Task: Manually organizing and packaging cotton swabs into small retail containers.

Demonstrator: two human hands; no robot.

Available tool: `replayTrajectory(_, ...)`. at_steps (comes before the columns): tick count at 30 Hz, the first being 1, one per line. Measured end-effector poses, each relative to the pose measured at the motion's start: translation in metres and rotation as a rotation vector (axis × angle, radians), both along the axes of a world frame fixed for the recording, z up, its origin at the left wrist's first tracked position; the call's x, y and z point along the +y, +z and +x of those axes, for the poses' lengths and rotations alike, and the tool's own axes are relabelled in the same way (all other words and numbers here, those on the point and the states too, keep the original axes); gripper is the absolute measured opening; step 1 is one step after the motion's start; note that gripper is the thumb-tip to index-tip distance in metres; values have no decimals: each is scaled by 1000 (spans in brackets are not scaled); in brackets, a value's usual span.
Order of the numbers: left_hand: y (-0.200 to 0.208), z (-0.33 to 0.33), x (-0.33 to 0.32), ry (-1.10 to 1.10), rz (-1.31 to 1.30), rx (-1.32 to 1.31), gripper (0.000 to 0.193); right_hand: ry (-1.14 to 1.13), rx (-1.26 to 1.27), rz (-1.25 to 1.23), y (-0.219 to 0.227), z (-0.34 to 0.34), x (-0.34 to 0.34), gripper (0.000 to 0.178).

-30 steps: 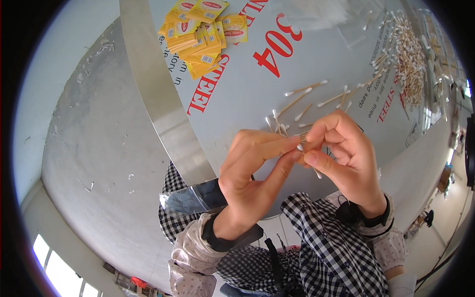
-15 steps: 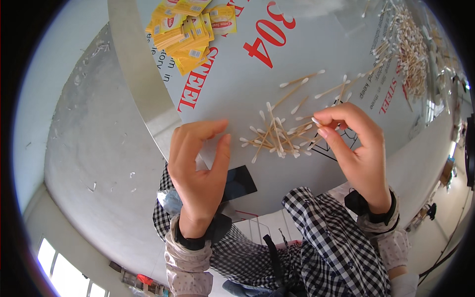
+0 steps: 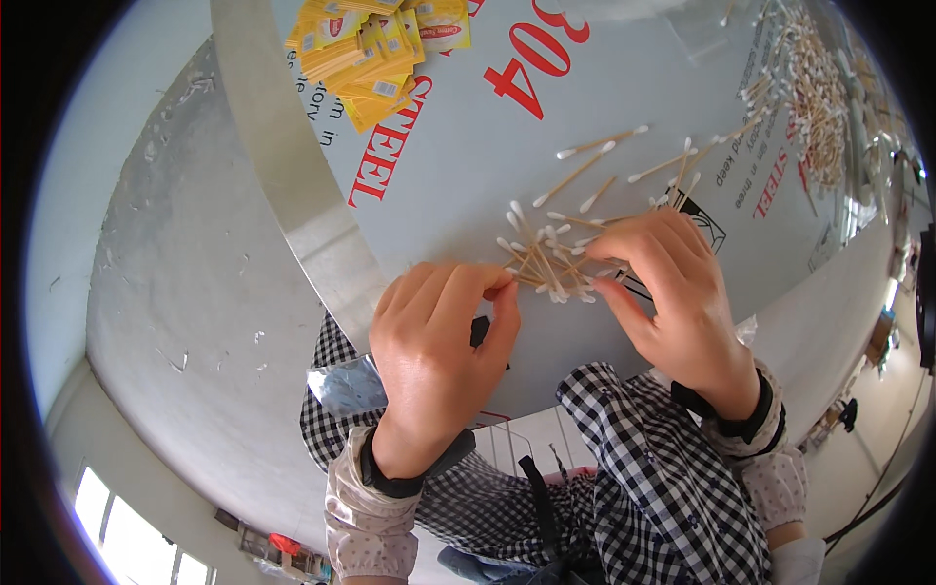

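Note:
A loose heap of cotton swabs, with pale wooden sticks and white tips, lies crisscrossed on the sheet-covered tabletop in front of me. At its left edge my left hand pinches a cotton swab end between thumb and forefinger. On the heap's right side my right hand reaches in, thumb and forefinger apart around some swab tips; its other fingers are curled. Just beyond the heap, several single swabs are scattered. Under the left hand, a dark patch is mostly covered.
Yellow printed packets are piled at the far left of the tabletop. A much larger mass of cotton swabs lies at the far right. A metal edge strip bounds the table's left side. Clear crumpled plastic sits beside my left wrist.
My left hand has moved right to the heap and closed its fingertips on a swab end. The right hand has shifted slightly left and down, its thumb and forefinger now parted.

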State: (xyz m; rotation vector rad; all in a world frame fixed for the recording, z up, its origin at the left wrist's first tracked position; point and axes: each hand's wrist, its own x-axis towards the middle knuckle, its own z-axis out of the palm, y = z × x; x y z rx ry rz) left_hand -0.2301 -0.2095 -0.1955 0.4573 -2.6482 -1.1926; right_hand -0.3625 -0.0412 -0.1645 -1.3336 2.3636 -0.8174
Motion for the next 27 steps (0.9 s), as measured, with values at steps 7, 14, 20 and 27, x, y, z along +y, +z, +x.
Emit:
replayTrajectory(7, 7, 1, 18, 24, 334, -67, 13, -9, -47, -40, 3, 3, 5, 34)
replayTrajectory(14, 4, -9, -1, -38, 41, 29, 23, -41, -10, -14, -9, 13, 16, 34)
replayTrajectory(20, -2, -23, -3, -161, -214, 121, 32, -52, 44, 4, -9, 11, 16, 33)
replayTrajectory(27, -13, -18, 2, -155, -193, 176, 29, -43, 79, -36, -14, 7, 17, 26)
